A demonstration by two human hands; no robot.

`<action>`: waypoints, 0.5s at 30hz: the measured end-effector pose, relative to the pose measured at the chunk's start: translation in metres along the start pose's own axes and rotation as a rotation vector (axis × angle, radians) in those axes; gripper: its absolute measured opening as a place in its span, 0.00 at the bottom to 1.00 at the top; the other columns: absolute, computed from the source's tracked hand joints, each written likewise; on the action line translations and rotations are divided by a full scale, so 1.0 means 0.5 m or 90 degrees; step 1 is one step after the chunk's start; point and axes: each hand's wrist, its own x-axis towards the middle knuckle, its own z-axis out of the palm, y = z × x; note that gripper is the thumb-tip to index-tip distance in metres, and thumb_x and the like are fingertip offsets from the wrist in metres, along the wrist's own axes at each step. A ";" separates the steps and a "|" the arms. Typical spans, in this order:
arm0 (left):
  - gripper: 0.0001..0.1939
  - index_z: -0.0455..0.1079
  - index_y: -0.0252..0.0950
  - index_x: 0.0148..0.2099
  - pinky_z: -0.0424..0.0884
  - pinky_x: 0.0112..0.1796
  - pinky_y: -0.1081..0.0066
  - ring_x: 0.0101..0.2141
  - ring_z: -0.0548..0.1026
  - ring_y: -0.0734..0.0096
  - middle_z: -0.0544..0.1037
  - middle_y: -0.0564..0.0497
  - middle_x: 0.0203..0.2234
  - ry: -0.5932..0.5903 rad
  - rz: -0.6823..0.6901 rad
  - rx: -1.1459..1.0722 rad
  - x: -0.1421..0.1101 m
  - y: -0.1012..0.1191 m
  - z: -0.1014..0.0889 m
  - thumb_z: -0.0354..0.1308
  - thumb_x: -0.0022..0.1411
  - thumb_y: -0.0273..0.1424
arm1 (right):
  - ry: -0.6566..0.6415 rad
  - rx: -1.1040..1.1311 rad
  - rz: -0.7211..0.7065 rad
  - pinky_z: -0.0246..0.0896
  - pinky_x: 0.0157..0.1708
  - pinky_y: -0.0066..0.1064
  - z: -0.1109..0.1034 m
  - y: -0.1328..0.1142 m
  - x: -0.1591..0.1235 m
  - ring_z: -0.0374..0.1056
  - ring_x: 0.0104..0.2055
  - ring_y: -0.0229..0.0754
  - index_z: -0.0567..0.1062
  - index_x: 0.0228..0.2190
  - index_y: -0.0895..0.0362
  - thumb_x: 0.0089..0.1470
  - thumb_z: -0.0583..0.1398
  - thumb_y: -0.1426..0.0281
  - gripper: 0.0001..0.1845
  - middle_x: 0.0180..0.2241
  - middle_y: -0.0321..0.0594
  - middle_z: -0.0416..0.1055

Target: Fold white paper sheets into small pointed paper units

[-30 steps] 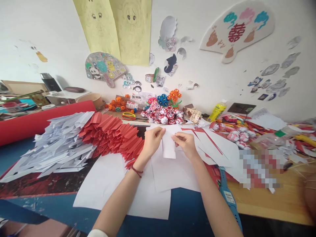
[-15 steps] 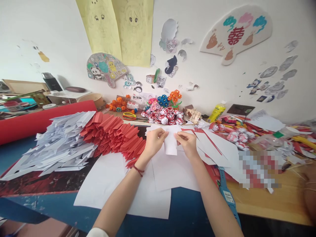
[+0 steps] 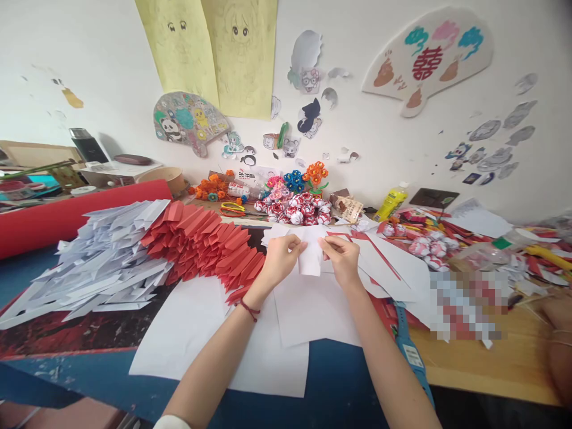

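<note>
My left hand (image 3: 279,260) and my right hand (image 3: 341,258) both pinch a small white paper strip (image 3: 310,255) held just above the table, one hand on each side edge. The strip hangs folded between my fingertips. Under my hands lie flat white paper sheets (image 3: 308,310). To the left runs a fanned row of folded red paper pieces (image 3: 205,244), and farther left a big heap of folded white paper pieces (image 3: 102,262).
Red-and-white paper balls (image 3: 295,210) and paper flowers (image 3: 295,179) stand at the back by the wall. A yellow bottle (image 3: 392,202), a red roll (image 3: 58,217) and scraps (image 3: 447,238) crowd the sides. Another person's hand (image 3: 558,322) shows at the right edge.
My hands drew slightly closer together and the hanging part of the white strip became shorter as it was folded up.
</note>
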 end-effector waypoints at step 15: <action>0.13 0.70 0.36 0.28 0.61 0.31 0.75 0.25 0.70 0.75 0.74 0.55 0.21 -0.018 0.028 -0.015 -0.007 0.002 0.019 0.55 0.62 0.36 | 0.094 0.030 -0.019 0.51 0.20 0.29 -0.002 -0.008 0.002 0.55 0.19 0.34 0.73 0.19 0.57 0.50 0.65 0.63 0.14 0.15 0.31 0.60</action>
